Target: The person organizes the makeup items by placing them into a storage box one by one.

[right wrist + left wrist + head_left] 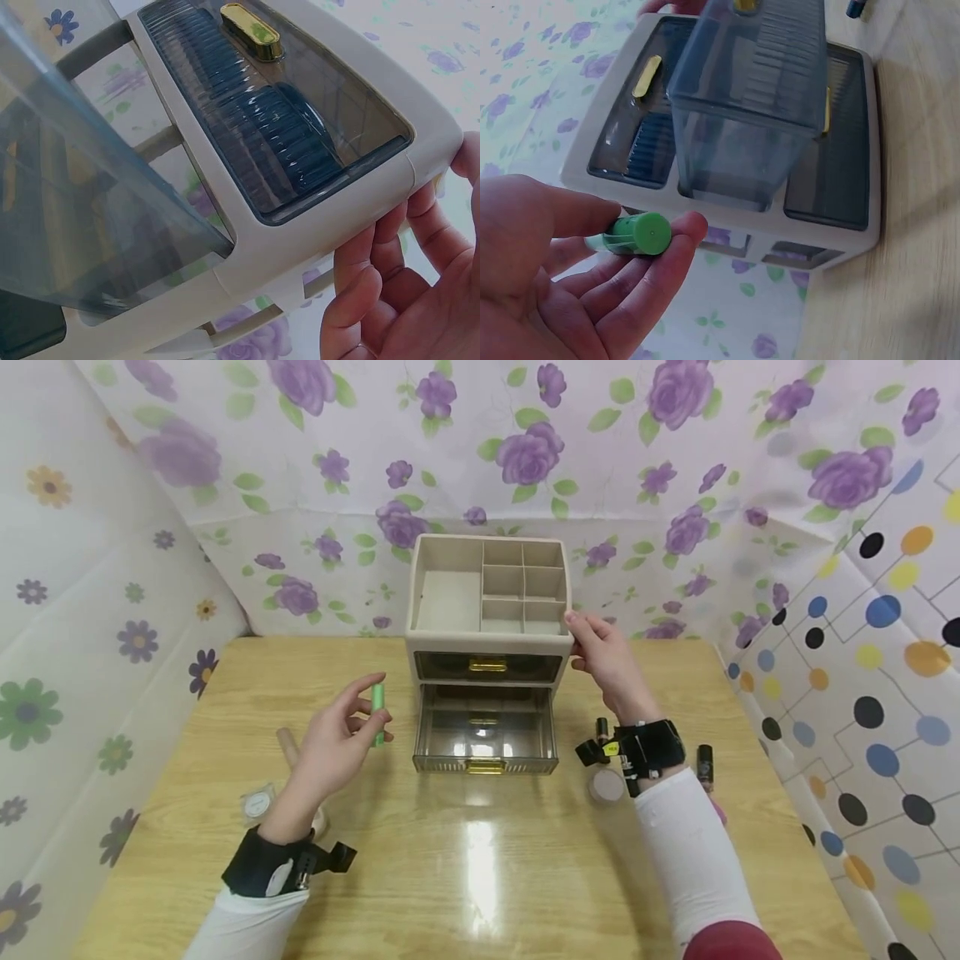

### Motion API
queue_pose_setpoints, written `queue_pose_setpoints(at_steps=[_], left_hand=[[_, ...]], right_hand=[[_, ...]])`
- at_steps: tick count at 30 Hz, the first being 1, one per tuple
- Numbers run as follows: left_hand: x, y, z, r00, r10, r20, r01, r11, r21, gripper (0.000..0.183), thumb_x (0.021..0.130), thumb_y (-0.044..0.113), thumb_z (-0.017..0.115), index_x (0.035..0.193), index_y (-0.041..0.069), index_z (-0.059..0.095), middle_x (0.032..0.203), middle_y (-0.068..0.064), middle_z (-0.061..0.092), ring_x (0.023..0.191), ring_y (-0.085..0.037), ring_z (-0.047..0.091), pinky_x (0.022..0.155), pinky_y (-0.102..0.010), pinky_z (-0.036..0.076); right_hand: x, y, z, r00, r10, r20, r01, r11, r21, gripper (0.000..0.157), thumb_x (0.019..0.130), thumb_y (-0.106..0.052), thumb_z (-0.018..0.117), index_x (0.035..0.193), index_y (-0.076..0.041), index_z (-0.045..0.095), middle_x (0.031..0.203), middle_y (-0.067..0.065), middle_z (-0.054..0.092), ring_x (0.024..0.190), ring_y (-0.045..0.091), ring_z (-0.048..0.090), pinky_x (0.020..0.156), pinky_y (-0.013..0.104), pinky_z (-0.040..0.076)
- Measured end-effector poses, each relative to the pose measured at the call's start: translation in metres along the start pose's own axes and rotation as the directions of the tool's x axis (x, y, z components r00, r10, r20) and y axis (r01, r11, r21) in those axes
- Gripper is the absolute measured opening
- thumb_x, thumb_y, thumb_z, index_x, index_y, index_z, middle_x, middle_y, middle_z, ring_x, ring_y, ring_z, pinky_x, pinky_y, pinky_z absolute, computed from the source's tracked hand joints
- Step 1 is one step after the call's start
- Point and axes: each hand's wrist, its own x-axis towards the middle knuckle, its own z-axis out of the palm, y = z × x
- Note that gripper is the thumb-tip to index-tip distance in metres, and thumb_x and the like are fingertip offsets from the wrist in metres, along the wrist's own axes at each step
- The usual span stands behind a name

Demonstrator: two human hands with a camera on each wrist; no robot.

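In the head view my left hand (341,739) pinches a small green lip balm tube (378,714), upright, between thumb and fingers, left of the organizer. The left wrist view shows the round green end of the tube (651,233) facing the camera. A cream desktop organizer (448,637) stands at the back of the table, its top split into compartments. Its middle clear drawer (442,765) is pulled out with nothing seen inside, and the upper drawer (442,667) is closed. My right hand (609,662) grips the organizer's right upper edge, with fingers curled under it in the right wrist view.
On the left of the wooden table (420,877) lie a beige tube (287,745) and a small clear case (257,803), partly behind my forearm. To the right are a small black tube (602,727), a round pinkish jar (606,786) and a black bottle (705,766). Patterned cloth hangs behind.
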Motion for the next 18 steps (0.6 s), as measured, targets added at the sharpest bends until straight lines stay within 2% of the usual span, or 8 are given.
queue_pose_setpoints(at_steps=[3, 7, 10, 12, 15, 18], left_hand=[[0.000, 0.003, 0.001, 1.000, -0.020, 0.009, 0.021, 0.999, -0.050, 0.053, 0.108, 0.007, 0.064, 0.159, 0.013, 0.050, 0.110, -0.021, 0.071, 0.075, -0.014, 0.076, 0.052, -0.025, 0.052], [-0.001, 0.009, 0.006, 0.998, -0.056, 0.020, 0.058, 0.991, -0.118, 0.054, 0.108, 0.006, 0.065, 0.159, 0.012, 0.049, 0.111, -0.023, 0.070, 0.076, -0.027, 0.078, 0.068, -0.037, 0.064], [0.000, 0.012, 0.010, 0.999, -0.051, 0.010, 0.051, 0.988, -0.146, 0.054, 0.107, 0.005, 0.065, 0.158, 0.010, 0.050, 0.109, -0.024, 0.071, 0.077, -0.033, 0.077, 0.068, -0.038, 0.064], [0.000, 0.015, 0.013, 0.999, -0.032, 0.000, 0.031, 0.987, -0.157, 0.053, 0.107, 0.004, 0.065, 0.157, 0.009, 0.051, 0.107, -0.023, 0.072, 0.077, -0.033, 0.077, 0.065, -0.034, 0.063], [0.001, 0.018, 0.018, 1.000, 0.009, -0.021, -0.012, 0.991, -0.133, 0.051, 0.105, 0.004, 0.067, 0.154, 0.007, 0.055, 0.102, -0.018, 0.074, 0.073, -0.025, 0.076, 0.055, -0.026, 0.055], [0.002, 0.021, 0.023, 0.999, 0.033, -0.041, -0.036, 0.995, -0.097, 0.048, 0.104, 0.006, 0.070, 0.151, 0.007, 0.058, 0.097, -0.014, 0.075, 0.065, -0.015, 0.070, 0.049, -0.024, 0.044]], right_hand=[[-0.001, 0.000, 0.001, 1.000, 0.006, -0.004, -0.006, 1.000, -0.002, 0.038, 0.109, -0.050, 0.060, 0.114, -0.013, 0.067, 0.093, 0.000, 0.065, 0.084, 0.013, 0.058, 0.079, 0.033, 0.046], [-0.002, 0.000, 0.001, 1.000, 0.012, -0.014, -0.012, 1.000, -0.009, 0.038, 0.109, -0.050, 0.060, 0.113, -0.013, 0.067, 0.091, 0.000, 0.065, 0.083, 0.012, 0.058, 0.080, 0.034, 0.046], [-0.003, 0.000, 0.001, 1.000, 0.014, -0.019, -0.014, 1.000, -0.012, 0.038, 0.109, -0.050, 0.060, 0.113, -0.013, 0.067, 0.091, -0.001, 0.065, 0.083, 0.013, 0.057, 0.081, 0.035, 0.046], [-0.003, -0.001, 0.001, 1.000, 0.012, -0.021, -0.013, 1.000, -0.014, 0.038, 0.109, -0.050, 0.059, 0.115, -0.013, 0.067, 0.092, -0.001, 0.065, 0.084, 0.013, 0.058, 0.081, 0.035, 0.046], [-0.002, -0.001, 0.001, 1.000, 0.014, -0.018, -0.014, 1.000, -0.017, 0.042, 0.109, -0.050, 0.059, 0.122, -0.012, 0.068, 0.095, 0.000, 0.067, 0.086, 0.014, 0.059, 0.080, 0.035, 0.046], [-0.002, 0.000, 0.001, 1.000, 0.021, -0.020, -0.022, 1.000, -0.019, 0.048, 0.110, -0.051, 0.058, 0.132, -0.009, 0.066, 0.096, 0.000, 0.067, 0.086, 0.014, 0.059, 0.079, 0.032, 0.046]])
